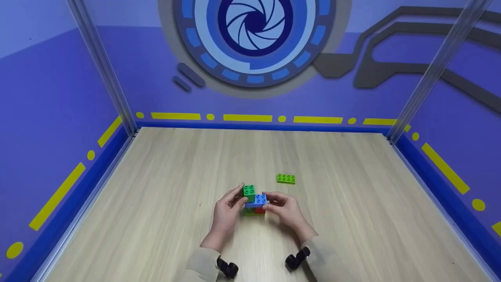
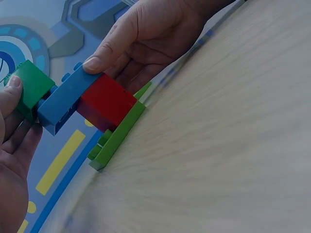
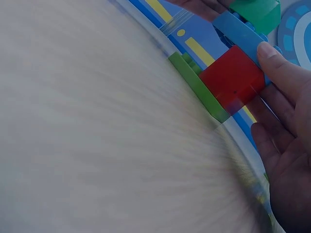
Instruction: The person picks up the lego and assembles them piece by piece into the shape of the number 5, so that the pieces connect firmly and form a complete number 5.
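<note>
A small brick stack stands on the wooden table point(image 1: 352, 203). It has a lime plate point(image 2: 119, 136) at the bottom, a red brick point(image 2: 108, 102) on it, a blue brick point(image 2: 68, 99) above that and a dark green brick point(image 1: 249, 190) on top at the left. My left hand point(image 1: 231, 207) pinches the dark green brick point(image 2: 31, 87), thumb on its near face. My right hand point(image 1: 283, 207) grips the blue brick point(image 1: 259, 200) at its right end, and its fingers lie beside the red brick point(image 3: 233, 77).
A loose lime plate point(image 1: 286, 179) lies flat on the table a little behind and to the right of the stack. Blue walls with metal posts point(image 1: 395, 133) close off the table at the back and both sides.
</note>
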Motion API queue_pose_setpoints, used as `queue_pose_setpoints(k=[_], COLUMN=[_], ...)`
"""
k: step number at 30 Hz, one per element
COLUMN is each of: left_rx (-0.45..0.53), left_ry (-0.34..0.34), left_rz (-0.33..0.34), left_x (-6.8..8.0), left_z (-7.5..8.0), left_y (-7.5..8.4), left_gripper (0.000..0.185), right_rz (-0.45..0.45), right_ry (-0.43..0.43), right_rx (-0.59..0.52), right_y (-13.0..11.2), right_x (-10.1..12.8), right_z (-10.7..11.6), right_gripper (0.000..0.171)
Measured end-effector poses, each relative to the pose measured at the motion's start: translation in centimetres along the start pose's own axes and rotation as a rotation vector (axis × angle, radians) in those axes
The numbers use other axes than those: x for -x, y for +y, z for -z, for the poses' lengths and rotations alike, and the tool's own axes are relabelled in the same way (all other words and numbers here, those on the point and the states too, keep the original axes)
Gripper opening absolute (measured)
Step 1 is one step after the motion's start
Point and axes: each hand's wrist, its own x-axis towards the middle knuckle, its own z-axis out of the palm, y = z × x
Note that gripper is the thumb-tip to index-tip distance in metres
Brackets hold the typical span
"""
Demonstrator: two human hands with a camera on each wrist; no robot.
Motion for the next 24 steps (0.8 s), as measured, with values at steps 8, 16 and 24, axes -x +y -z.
queue_pose_setpoints(k=[8,16,24], left_rx=[-0.079,-0.088,-0.13], left_ry=[-0.007,-0.01,-0.017], left_rz=[-0.073,-0.082,-0.108], left_x=[-0.13,-0.3,-0.23], left_z=[-0.14,-0.14,-0.15], left_y=[-0.14,-0.2,-0.34], left_gripper=[0.049,0.047,0.049], right_rz=[0.003,-0.006,0.019], right_ry=[0.002,0.004,-0.001], right_rx=[0.01,0.011,-0.006], right_y=[0.0,-0.15,-0.09], right_x=[0.01,-0.02,0.0], right_z=[-0.05,-0.01,-0.12], right_gripper=[0.042,0.042,0.041])
